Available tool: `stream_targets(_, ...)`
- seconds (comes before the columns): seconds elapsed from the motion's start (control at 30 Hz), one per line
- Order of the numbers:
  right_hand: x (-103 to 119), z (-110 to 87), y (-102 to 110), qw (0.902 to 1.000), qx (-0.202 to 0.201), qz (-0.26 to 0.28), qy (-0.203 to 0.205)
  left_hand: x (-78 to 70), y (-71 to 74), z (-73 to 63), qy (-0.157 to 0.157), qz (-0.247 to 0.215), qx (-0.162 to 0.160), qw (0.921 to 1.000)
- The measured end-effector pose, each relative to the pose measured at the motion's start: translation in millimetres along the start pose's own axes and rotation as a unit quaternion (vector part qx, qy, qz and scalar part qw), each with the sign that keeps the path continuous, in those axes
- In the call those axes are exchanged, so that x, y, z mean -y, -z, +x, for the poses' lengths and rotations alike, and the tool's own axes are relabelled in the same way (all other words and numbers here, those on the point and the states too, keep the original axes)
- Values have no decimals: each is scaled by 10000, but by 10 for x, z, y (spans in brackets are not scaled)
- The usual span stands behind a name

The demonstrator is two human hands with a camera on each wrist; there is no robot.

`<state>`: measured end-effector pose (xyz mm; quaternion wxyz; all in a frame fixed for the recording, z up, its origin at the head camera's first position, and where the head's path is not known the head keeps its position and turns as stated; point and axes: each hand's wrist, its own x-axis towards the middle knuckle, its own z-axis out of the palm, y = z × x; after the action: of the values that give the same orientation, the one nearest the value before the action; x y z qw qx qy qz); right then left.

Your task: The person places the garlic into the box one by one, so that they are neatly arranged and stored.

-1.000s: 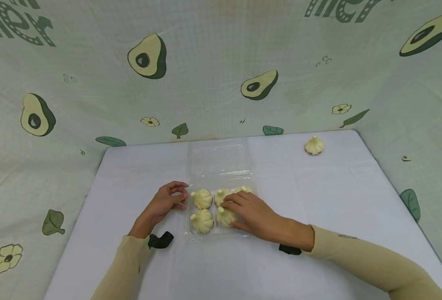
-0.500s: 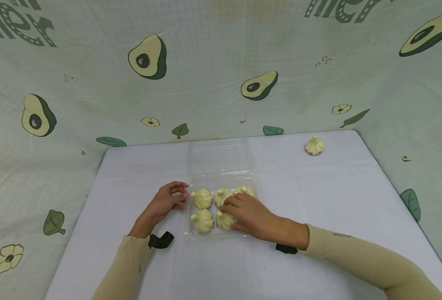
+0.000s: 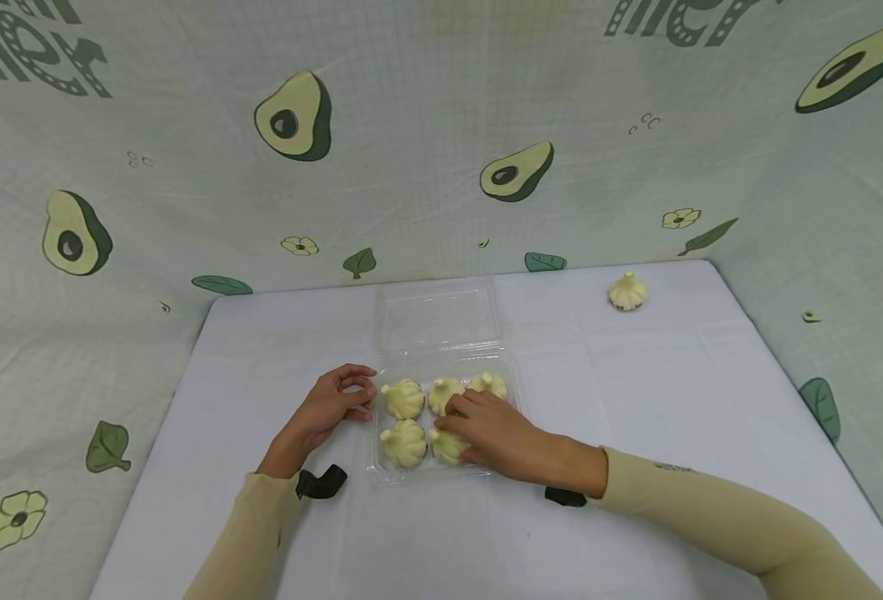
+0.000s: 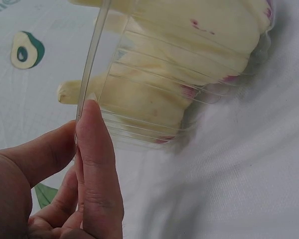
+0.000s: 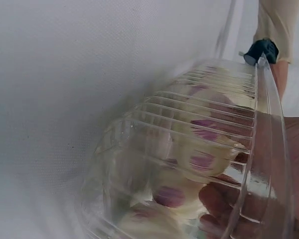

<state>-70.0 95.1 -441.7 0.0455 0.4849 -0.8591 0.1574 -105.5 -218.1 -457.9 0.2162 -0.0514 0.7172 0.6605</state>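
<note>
An open clear plastic clamshell box (image 3: 404, 477) lies mid-table with several garlic bulbs in two rows. My left hand (image 3: 336, 402) pinches its left rim between thumb and fingers, plain in the left wrist view, where a bulb (image 4: 144, 102) shows through the ribbed wall. My right hand (image 3: 505, 433) reaches over the right side and holds the front middle garlic bulb (image 3: 447, 447) with curled fingers. Left of that bulb sits another garlic bulb (image 3: 404, 442). The front right part of the box is hidden beneath my right hand. Through the wall, the right wrist view shows purple-marked bulbs (image 5: 202, 154).
A lone garlic bulb (image 3: 628, 292) stands at the table's back right. The clear lid (image 3: 439, 321) lies folded back behind the box. A white cloth (image 3: 426, 542) covers the table, and an avocado-print curtain (image 3: 411, 192) hangs behind and along both sides.
My right hand has shifted slightly left and down, and the front middle garlic bulb has moved a little left and toward me. My left hand stays at the rim.
</note>
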Motion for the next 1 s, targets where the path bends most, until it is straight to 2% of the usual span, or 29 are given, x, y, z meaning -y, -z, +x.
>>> stream_targets(0.47,-13,-4,-22,9992,-162,-309,191,0,-7,4,27,43,-65,10000)
stream_targets(0.8,-5,-54,18,9993,-173,-306,86,11,0,4,39,42,-63,10000)
stream_targets(1.0,-42,-115,146,9995,-260,-105,-137,9,1,9,36,43,-54,10000)
